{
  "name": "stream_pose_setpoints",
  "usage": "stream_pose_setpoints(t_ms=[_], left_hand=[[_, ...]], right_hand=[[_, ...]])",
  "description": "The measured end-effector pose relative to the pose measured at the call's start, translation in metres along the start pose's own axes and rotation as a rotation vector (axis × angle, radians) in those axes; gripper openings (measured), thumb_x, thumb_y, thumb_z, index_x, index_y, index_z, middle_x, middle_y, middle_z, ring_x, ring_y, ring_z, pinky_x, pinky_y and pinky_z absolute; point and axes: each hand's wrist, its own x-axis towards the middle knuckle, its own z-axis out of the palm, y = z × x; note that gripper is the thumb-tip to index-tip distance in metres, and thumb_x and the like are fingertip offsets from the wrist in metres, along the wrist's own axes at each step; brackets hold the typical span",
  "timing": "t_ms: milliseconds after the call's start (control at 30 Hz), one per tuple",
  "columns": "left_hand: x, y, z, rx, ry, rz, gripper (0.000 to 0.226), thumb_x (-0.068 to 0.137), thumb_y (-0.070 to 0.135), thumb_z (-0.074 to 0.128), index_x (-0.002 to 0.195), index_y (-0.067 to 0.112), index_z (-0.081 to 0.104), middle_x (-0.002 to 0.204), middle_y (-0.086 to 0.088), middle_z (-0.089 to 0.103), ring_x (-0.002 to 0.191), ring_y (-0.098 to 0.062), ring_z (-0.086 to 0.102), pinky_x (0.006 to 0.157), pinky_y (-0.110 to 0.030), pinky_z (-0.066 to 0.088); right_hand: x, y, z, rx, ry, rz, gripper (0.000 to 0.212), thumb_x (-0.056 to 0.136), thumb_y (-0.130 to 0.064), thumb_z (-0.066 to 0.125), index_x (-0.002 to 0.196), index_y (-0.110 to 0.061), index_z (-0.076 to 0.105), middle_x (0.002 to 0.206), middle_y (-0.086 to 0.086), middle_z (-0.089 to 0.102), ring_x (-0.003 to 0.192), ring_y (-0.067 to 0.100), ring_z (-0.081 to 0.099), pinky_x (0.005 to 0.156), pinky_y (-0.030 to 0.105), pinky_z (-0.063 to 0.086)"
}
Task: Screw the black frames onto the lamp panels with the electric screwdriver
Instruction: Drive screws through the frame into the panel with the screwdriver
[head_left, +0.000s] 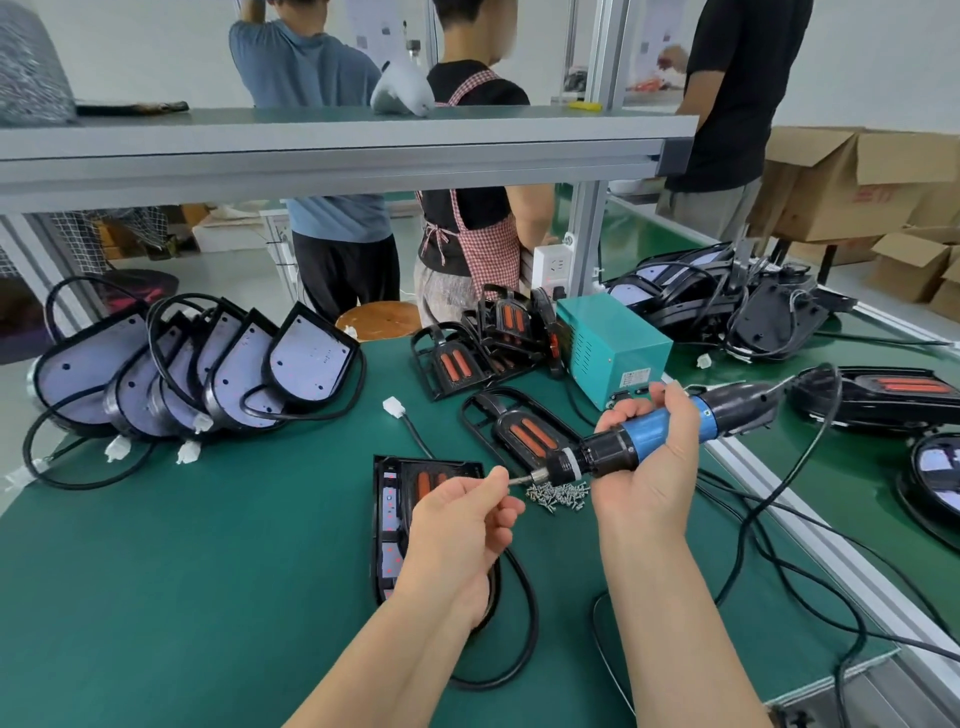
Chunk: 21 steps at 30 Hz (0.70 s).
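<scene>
1. The right hand lies palm up, its fingers wrapped tight round the blue barrel of the screwdriver.
2. The screwdriver is held above the mat, nearly level, its nose pointing left and slightly down.
3. The left hand is curled, and its thumb and forefinger pinch the tip of the bit. Whether a screw sits between them cannot be told.
4. A heap of small screws lies on the mat just below the bit.
5. Under the left hand and wrist a panel lies flat on the mat. A black frame with orange slots lies on it. A thick black cable curls away from its near end.
6. A loose frame lies flat just beyond the panel, near the screwdriver's nose.
7. More frames are heaped behind it, some flat and some leaning against each other.
8. A row of panels stands tilted and overlapping at the far left of the mat. Their cables and white plugs trail in front.
9. A teal power box stands beside the heaped frames.
10. A black cord runs from the rear of the screwdriver and loops down across the mat on the right.
11. Black lamps lie on the green surface to the right, beyond an aluminium rail.
12. Three people stand behind the shelf at the back.
</scene>
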Motion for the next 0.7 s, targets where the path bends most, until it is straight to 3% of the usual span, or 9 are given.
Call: stream_pose_setpoints(t_ms=[100, 267, 400, 567, 700], left_hand=[[-0.005, 0.000, 0.004, -0.073, -0.040, -0.097, 0.018, 0.096, 0.013, 0.065, 0.080, 0.003, 0.062, 0.057, -0.004, 0.065, 0.044, -0.004, 0.054, 0.039, -0.014, 0.043], [-0.007, 0.008, 0.000, 0.146, -0.018, 0.093, 0.026, 0.099, 0.021, 0.060, 0.078, 0.006, 0.060, 0.055, -0.004, 0.062, 0.043, -0.007, 0.051, 0.041, -0.016, 0.041], [-0.005, 0.018, -0.012, 0.264, -0.157, -0.054, 0.051, 0.104, 0.045, 0.045, 0.071, 0.009, 0.060, 0.052, -0.007, 0.056, 0.038, -0.011, 0.042, 0.036, -0.018, 0.032], [0.002, 0.022, -0.021, 0.156, -0.281, -0.180, 0.036, 0.103, 0.028, 0.049, 0.070, 0.013, 0.050, 0.051, 0.002, 0.039, 0.039, -0.007, 0.024, 0.035, -0.016, 0.017], [-0.001, 0.014, -0.020, 0.536, -0.200, 0.070, 0.033, 0.098, 0.019, 0.047, 0.066, 0.017, 0.046, 0.053, 0.004, 0.036, 0.047, -0.011, 0.024, 0.045, -0.021, 0.019]], right_hand=[[-0.006, 0.003, 0.006, -0.028, -0.085, -0.013, 0.012, 0.090, -0.022, 0.071, 0.091, -0.016, 0.061, 0.070, -0.005, 0.054, 0.059, 0.010, 0.054, 0.063, 0.023, 0.048], [-0.009, 0.009, 0.025, -0.025, -0.058, 0.028, 0.011, 0.094, -0.021, 0.066, 0.091, -0.013, 0.059, 0.066, -0.004, 0.052, 0.054, 0.009, 0.053, 0.058, 0.022, 0.048], [-0.005, 0.007, 0.026, 0.001, -0.042, 0.072, 0.012, 0.094, -0.022, 0.067, 0.091, -0.013, 0.060, 0.064, -0.005, 0.054, 0.054, 0.008, 0.054, 0.055, 0.021, 0.048], [-0.002, 0.007, 0.018, -0.001, -0.020, 0.103, 0.013, 0.094, -0.021, 0.068, 0.088, -0.014, 0.059, 0.064, -0.005, 0.058, 0.053, 0.007, 0.055, 0.054, 0.020, 0.049], [-0.005, 0.011, 0.014, -0.070, -0.001, 0.098, 0.016, 0.094, -0.019, 0.068, 0.083, -0.014, 0.058, 0.064, -0.006, 0.057, 0.052, 0.007, 0.055, 0.053, 0.019, 0.049]])
